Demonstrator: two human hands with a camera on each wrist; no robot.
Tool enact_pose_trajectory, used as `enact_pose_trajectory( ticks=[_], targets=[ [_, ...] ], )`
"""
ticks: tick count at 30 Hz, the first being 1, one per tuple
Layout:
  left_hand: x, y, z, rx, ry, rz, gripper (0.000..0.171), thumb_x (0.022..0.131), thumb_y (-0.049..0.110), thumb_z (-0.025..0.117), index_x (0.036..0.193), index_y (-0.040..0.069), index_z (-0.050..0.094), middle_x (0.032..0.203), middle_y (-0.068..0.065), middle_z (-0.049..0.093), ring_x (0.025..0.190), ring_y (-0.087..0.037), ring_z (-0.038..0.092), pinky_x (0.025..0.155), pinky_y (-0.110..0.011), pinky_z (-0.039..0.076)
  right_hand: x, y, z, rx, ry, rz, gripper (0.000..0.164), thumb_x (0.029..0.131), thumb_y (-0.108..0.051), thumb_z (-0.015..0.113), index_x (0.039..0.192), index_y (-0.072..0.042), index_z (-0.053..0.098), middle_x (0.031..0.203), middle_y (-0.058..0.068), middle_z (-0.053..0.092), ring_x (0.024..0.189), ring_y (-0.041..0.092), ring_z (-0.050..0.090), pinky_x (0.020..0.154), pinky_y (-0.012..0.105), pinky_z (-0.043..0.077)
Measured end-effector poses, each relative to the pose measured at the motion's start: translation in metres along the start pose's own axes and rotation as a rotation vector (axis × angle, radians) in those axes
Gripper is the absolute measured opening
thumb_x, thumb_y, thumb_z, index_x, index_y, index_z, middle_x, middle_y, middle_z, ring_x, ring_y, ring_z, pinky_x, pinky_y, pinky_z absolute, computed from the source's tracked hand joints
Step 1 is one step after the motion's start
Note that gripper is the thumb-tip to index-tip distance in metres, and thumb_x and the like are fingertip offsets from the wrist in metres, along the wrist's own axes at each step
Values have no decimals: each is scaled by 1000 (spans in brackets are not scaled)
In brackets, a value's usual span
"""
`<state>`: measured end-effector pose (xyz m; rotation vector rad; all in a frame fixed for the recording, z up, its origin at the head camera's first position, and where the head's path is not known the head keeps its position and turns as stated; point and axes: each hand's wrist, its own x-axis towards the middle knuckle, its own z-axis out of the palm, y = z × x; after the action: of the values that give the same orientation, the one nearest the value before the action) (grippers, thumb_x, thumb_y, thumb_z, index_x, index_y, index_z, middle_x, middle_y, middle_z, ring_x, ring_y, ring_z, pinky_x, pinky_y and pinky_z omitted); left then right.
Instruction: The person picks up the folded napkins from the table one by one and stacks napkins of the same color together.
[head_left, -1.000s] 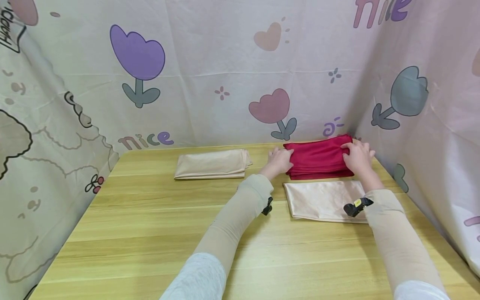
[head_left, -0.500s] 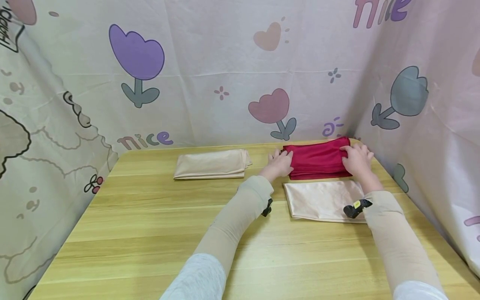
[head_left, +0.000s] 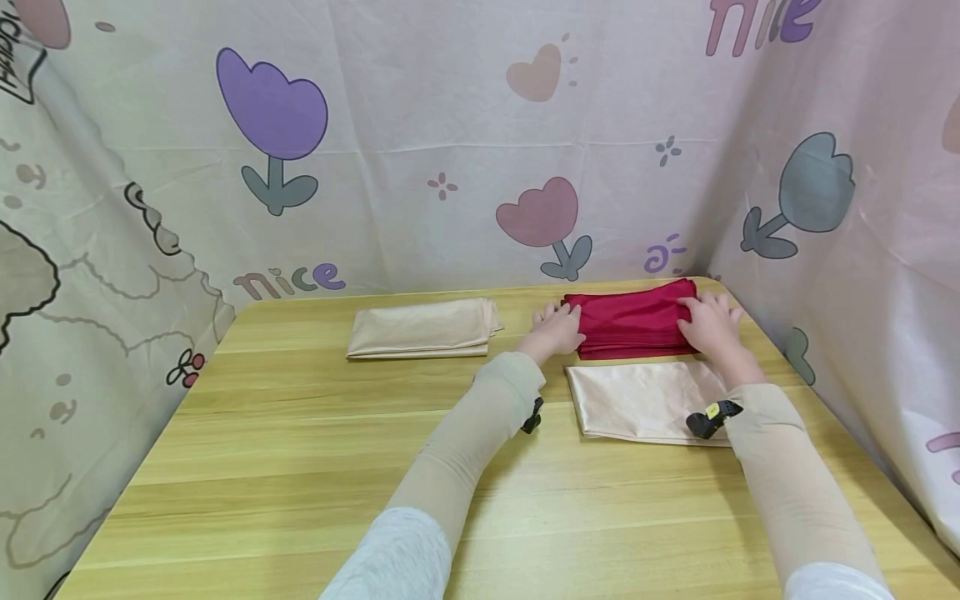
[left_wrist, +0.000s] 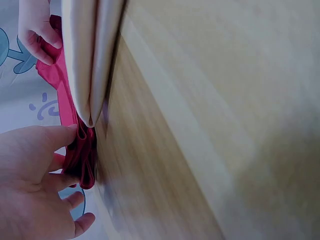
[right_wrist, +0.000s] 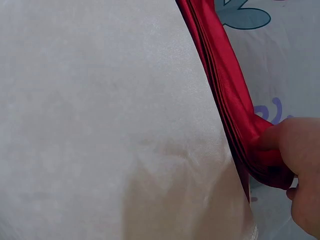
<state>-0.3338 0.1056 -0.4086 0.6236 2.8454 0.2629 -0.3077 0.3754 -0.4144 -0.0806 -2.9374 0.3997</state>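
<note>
A folded red satin cloth [head_left: 630, 318] lies at the back right of the wooden table, its layers stacked along the near edge. At its left end my left hand [head_left: 555, 329] holds it, thumb at the near folds and fingertips on the far side in the left wrist view; the outer fingers spread loosely. My right hand [head_left: 710, 323] grips the right end, the thumb pressing on top in the right wrist view and the other fingers partly hidden by the cloth. Just in front lies a folded pale satin cloth [head_left: 637, 400], partly covered by my right wrist in the head view.
A folded beige cloth [head_left: 420, 329] lies at the back left of the wooden table [head_left: 262, 467]. Printed fabric curtains [head_left: 420, 133] hang behind the table and along both sides. Each wrist carries a small black camera.
The red cloth's far right corner has come down and slightly nearer, so it lies flatter. Both hands have shifted slightly left, and the left fingers spread more.
</note>
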Motion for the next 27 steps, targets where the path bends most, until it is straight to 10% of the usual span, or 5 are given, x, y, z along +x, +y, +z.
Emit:
enact_pose_trajectory(
  ticks=[27],
  targets=[
    [2,-1,5,26,-16,-55,57,101,45,42,153,25,31,161,1,26,143,-24,22,112,-46,24,0,11,8,-6,-201,5,57,99,-24,47,146,5,32,145,38,22,132,55,12,100,70,16]
  ],
)
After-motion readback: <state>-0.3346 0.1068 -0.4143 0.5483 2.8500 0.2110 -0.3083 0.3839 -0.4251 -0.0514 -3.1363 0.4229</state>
